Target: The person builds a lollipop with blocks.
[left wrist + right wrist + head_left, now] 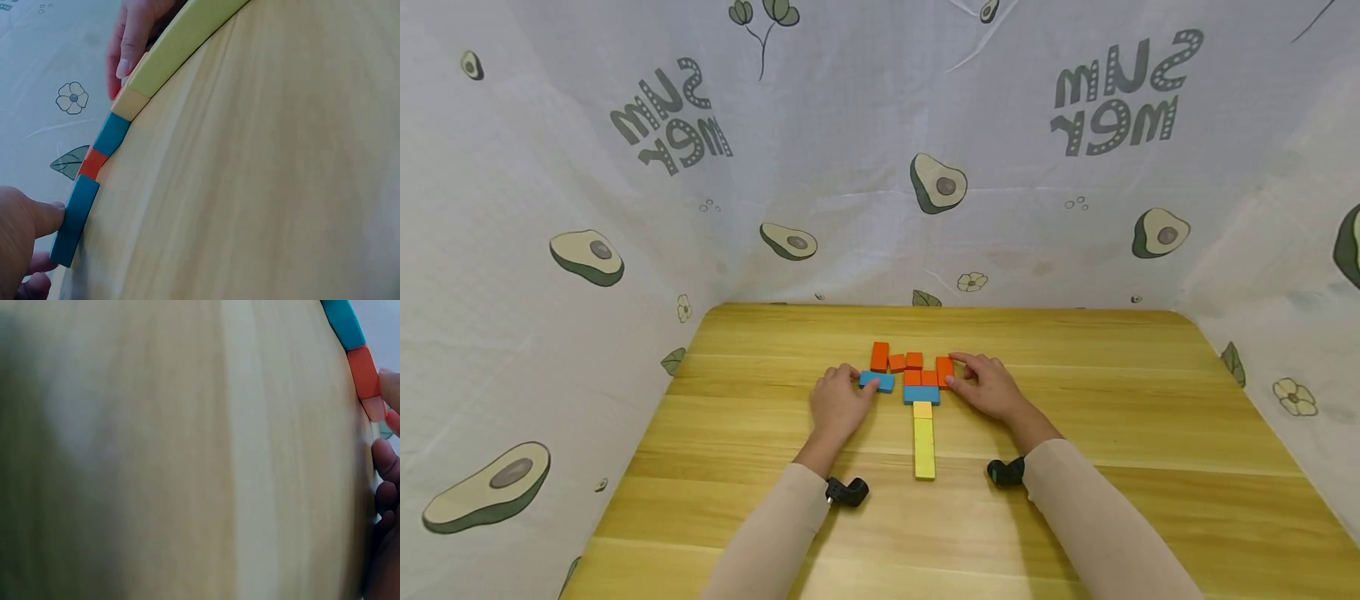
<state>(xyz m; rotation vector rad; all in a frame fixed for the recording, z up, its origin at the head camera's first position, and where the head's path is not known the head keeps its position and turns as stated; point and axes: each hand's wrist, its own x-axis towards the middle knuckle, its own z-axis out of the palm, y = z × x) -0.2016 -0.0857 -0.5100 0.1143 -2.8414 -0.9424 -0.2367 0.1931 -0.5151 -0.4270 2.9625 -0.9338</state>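
Note:
My left hand [838, 404] pinches a loose blue block [877, 382] between thumb and fingers, left of the other blocks. In the left wrist view the thumb presses on the side of that blue block [75, 220]. Across from it, my right hand [996, 390] holds an upright orange block [945, 372], index finger at its far end and thumb near its close end. That block stands beside two small orange blocks [921, 378], which sit on top of a second blue block [921, 395]. Below this run a small light-yellow block [922, 410] and a long yellow block [924, 448].
Behind the left hand lie a longer orange block [880, 357] and two small orange squares, one [897, 363] tilted and one [914, 360] straight. The wooden table [760, 533] ends at a white cloth [850, 183] printed with avocados. Both wrists carry black cameras.

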